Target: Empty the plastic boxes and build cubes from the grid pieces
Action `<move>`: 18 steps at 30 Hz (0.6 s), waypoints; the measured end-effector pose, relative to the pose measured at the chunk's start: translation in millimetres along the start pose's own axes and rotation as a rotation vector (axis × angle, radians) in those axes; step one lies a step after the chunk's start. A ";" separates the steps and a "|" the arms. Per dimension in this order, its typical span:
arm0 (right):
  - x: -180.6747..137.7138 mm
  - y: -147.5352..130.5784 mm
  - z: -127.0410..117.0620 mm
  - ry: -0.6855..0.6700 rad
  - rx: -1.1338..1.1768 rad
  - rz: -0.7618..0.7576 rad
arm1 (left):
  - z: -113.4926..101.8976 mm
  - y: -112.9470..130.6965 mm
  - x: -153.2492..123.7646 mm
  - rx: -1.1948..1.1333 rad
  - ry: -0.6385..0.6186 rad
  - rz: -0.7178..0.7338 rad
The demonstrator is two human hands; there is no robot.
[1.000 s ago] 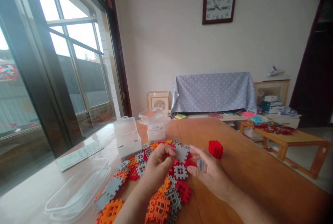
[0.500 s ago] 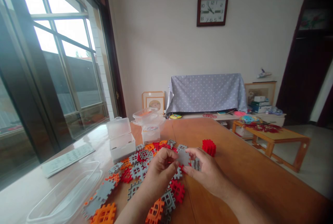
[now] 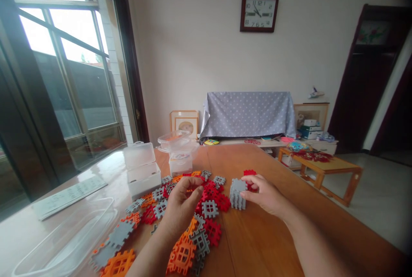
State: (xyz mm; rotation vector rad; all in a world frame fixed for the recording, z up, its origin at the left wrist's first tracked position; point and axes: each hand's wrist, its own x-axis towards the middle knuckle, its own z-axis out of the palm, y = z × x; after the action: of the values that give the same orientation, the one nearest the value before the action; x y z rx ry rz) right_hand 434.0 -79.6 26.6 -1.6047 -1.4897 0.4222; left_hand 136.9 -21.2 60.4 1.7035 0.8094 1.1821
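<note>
My right hand (image 3: pixel 264 193) grips a grey cube (image 3: pixel 238 193) built of waffle tiles and holds it on the wooden table (image 3: pixel 289 234). Behind this hand a red cube (image 3: pixel 249 173) stands on the table, partly hidden. My left hand (image 3: pixel 180 202) hovers with curled fingers over a heap of loose waffle tiles (image 3: pixel 193 217) in red, grey and orange. I cannot make out anything in its fingers.
Clear plastic boxes (image 3: pixel 141 173) stand at the back left of the heap, and a long clear tray (image 3: pixel 61 242) lies near the left front. A flat white sheet (image 3: pixel 67 193) rests by the window. A low wooden table (image 3: pixel 325 166) stands to the right.
The hands have parted: the right one set the grey cube down to the right, the left one dropped back over the tile heap. The camera turned slightly right.
</note>
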 end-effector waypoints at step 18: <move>1.6 14.6 4.2 -0.120 -0.028 0.085 | -2.0 0.6 0.6 0.066 0.022 0.031</move>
State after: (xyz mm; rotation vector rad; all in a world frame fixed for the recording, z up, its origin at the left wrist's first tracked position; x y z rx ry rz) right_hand 440.3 -75.0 13.4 -1.6944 -1.5257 0.5560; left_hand 135.3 -20.3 61.4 1.7655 0.8463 1.2092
